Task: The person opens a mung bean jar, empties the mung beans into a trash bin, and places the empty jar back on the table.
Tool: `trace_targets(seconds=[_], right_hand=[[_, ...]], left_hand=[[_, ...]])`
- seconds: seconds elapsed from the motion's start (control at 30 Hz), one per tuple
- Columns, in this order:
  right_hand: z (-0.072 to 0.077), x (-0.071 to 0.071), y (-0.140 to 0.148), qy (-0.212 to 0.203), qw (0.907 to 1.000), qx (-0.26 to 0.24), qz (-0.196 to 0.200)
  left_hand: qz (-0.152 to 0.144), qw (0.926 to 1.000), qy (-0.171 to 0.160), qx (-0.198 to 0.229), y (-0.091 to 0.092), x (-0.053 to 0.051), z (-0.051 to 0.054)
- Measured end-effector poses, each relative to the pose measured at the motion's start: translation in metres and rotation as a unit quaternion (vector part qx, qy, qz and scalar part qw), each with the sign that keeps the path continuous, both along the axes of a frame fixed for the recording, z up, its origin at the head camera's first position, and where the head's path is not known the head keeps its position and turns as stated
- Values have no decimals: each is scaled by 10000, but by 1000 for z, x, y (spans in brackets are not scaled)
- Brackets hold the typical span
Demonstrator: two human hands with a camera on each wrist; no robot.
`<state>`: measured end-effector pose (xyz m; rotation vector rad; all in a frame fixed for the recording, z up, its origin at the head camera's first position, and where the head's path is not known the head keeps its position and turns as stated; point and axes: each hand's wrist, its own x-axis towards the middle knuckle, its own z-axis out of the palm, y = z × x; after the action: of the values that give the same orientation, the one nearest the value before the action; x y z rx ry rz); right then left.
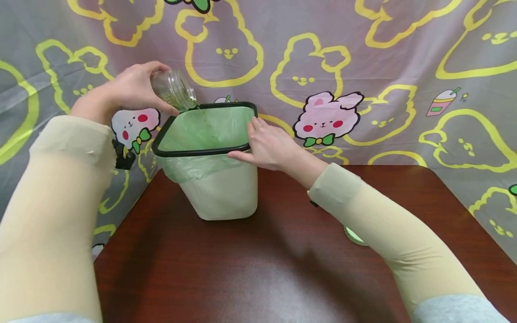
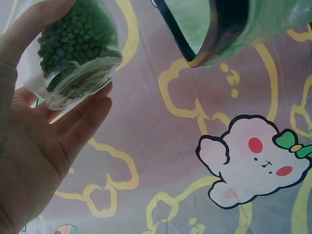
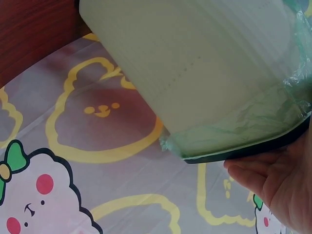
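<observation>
My left hand (image 1: 131,89) grips a clear glass jar (image 1: 164,85), tipped on its side with its mouth over the bin's back left corner. Small green balls (image 2: 78,36) lie inside the jar, seen in the left wrist view, where the left hand (image 2: 34,146) curls round the glass. The pale bin (image 1: 226,193) has a black rim (image 1: 202,152) and a green plastic liner (image 1: 190,168). At the bin's right side my right hand (image 1: 272,146) holds the rim, fingers over the edge; in the right wrist view this hand (image 3: 282,180) touches the rim (image 3: 234,155).
The bin stands on a dark reddish table (image 1: 226,269). Partly behind my right forearm lies a round, pale green object (image 1: 354,236) on the table. A patterned curtain (image 1: 375,134) hangs behind the table and along both sides.
</observation>
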<state>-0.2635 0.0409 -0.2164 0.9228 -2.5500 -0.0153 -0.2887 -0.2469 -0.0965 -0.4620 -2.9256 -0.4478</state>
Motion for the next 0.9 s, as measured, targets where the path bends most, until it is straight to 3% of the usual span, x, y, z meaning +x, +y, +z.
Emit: trace_targets(seconds=[0.5, 0.73, 0.9], right_hand=[[-1, 0, 0, -74, 10000, -46, -23], [-2, 0, 0, -18, 10000, -63, 5], [-2, 0, 0, 36, 10000, -86, 3]], left_hand=[[3, 9999, 129, -25, 3, 0, 1], [-95, 9996, -36, -262, 4, 0, 1], [-91, 9996, 48, -249, 5, 0, 1]])
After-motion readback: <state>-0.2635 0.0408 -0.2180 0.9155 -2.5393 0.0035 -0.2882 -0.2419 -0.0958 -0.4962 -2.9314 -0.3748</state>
